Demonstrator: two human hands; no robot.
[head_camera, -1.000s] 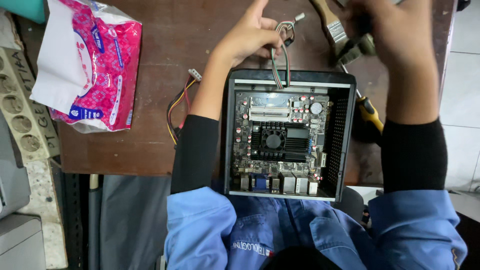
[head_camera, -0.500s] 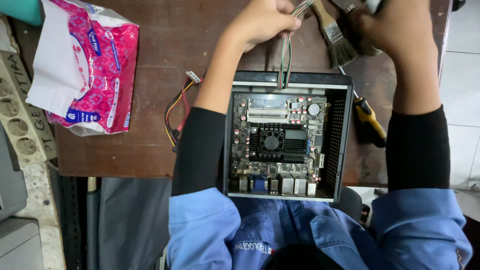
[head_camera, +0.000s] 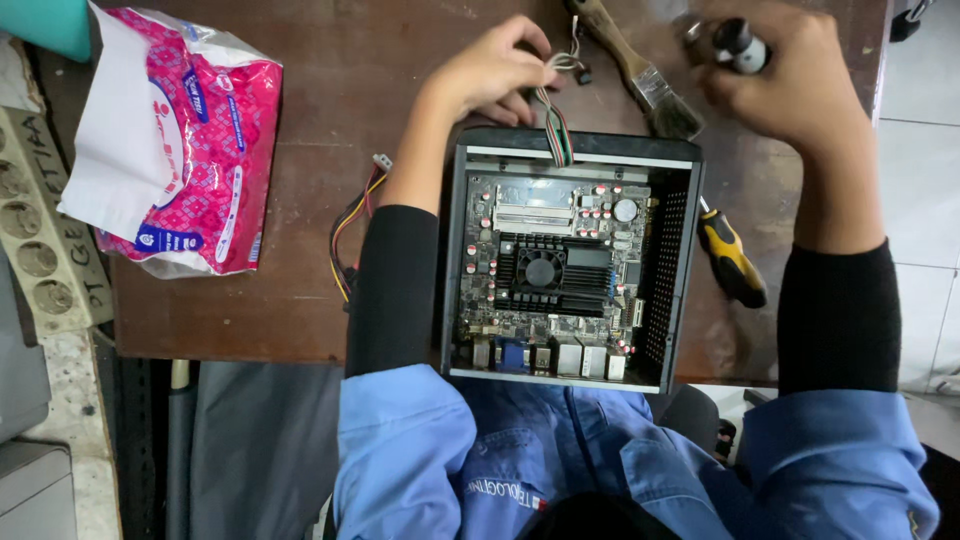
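Note:
A small open black computer case lies on the brown wooden table, showing a green motherboard with a black heatsink. My left hand rests at the case's far edge, fingers closed on a bundle of thin coloured wires that runs from the board over the rim. My right hand is raised at the far right, gripping a small dark object with a black and white tip; what it is I cannot tell.
A wooden-handled paintbrush lies beyond the case. A yellow-and-black screwdriver sits right of it. Loose red, yellow and black cables lie left of my forearm. A pink tissue pack is at the far left, by a power strip.
My left hand has drawn the wire bundle up and out past the case's far rim. My right hand has shifted right and turned the small dark object into view.

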